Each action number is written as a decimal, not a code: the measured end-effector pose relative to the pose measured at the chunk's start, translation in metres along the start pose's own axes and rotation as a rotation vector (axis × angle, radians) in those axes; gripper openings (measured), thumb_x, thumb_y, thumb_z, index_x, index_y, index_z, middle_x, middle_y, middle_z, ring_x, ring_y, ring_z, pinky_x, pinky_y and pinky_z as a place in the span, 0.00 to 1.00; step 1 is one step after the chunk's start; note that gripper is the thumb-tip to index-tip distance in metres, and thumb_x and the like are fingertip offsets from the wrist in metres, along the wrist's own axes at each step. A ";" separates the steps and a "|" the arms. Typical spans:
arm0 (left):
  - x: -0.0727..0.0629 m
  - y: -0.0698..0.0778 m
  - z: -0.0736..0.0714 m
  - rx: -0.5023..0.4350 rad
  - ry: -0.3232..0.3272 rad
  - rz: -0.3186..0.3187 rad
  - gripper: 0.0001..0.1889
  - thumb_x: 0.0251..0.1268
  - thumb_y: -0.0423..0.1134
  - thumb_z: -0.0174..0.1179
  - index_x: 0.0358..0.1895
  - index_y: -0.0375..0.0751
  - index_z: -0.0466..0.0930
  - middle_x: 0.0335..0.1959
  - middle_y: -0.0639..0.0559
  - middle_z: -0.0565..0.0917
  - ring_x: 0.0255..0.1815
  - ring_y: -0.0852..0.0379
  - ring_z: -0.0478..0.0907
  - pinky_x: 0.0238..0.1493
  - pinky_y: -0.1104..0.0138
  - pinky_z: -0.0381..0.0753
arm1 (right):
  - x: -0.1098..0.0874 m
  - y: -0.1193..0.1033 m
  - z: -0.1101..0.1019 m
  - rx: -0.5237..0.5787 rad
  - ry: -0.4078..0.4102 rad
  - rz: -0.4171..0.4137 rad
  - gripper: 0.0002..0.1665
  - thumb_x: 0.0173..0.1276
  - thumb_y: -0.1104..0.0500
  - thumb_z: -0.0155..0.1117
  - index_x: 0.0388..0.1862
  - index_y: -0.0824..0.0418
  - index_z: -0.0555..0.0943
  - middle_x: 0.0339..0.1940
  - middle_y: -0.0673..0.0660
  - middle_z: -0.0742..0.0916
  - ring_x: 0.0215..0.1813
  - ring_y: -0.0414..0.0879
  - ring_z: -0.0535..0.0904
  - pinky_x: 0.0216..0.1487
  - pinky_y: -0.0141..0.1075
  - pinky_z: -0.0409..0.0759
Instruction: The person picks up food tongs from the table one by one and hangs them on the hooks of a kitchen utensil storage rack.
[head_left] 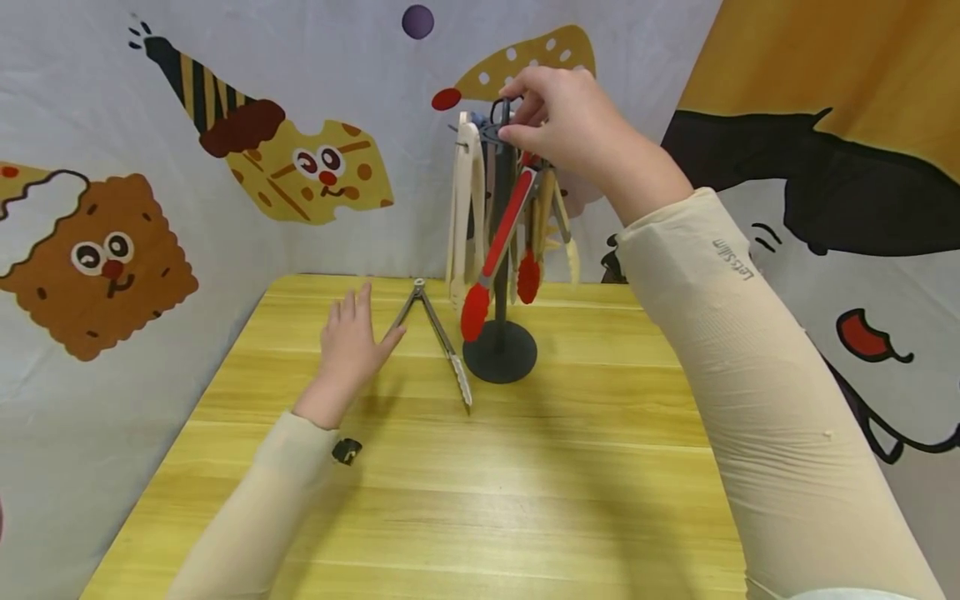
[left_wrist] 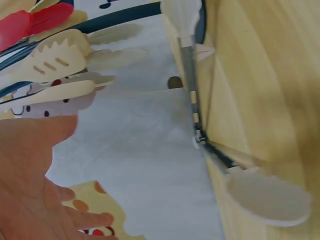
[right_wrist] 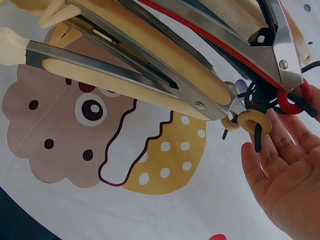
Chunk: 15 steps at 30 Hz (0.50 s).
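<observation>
A black utensil stand with a round base stands on the table, hung with several tongs. At its top, the thumb and fingers of my right hand pinch the black loop. Red-tipped tongs hang at the front, with pale tongs to the left. Yellow-handled tongs hang by a ring from a hook near my right fingers. My left hand is over the table with fingers spread, holding nothing. Beside it, metal tongs with pale scalloped heads lie spread on the table; the hand covers part of one arm.
The wooden table meets a cloth backdrop with cartoon prints behind it. A small dark item shows beside the left cuff. The stand's hanging tongs spread out around its post.
</observation>
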<state>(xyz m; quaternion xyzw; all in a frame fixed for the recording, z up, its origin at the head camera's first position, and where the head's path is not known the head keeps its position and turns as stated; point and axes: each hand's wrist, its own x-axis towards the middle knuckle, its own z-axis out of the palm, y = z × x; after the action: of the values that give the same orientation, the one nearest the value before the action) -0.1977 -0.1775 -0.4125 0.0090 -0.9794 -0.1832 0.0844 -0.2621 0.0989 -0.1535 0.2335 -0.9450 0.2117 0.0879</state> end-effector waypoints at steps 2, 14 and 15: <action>-0.001 -0.001 0.003 -0.005 -0.053 -0.047 0.51 0.63 0.68 0.47 0.76 0.41 0.32 0.74 0.28 0.45 0.72 0.27 0.42 0.64 0.33 0.52 | 0.000 0.000 0.000 0.004 0.001 -0.002 0.28 0.71 0.49 0.53 0.69 0.53 0.66 0.54 0.54 0.81 0.55 0.46 0.77 0.58 0.38 0.76; 0.008 0.017 0.046 0.079 -0.266 -0.331 0.71 0.39 0.87 0.38 0.74 0.29 0.30 0.71 0.19 0.39 0.70 0.20 0.41 0.61 0.31 0.54 | -0.001 0.001 0.000 0.003 0.003 -0.018 0.28 0.71 0.50 0.53 0.69 0.53 0.66 0.54 0.55 0.80 0.53 0.46 0.77 0.56 0.38 0.76; 0.009 0.020 0.049 0.095 -0.275 -0.344 0.73 0.37 0.88 0.37 0.74 0.29 0.30 0.71 0.19 0.39 0.70 0.20 0.41 0.61 0.31 0.54 | -0.001 0.001 0.000 0.005 0.004 -0.018 0.28 0.71 0.50 0.53 0.69 0.53 0.66 0.54 0.55 0.80 0.53 0.46 0.77 0.56 0.38 0.76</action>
<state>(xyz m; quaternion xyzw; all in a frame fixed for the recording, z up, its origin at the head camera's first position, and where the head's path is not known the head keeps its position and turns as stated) -0.2151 -0.1419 -0.4491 0.1545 -0.9733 -0.1481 -0.0830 -0.2618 0.0996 -0.1539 0.2415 -0.9422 0.2137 0.0912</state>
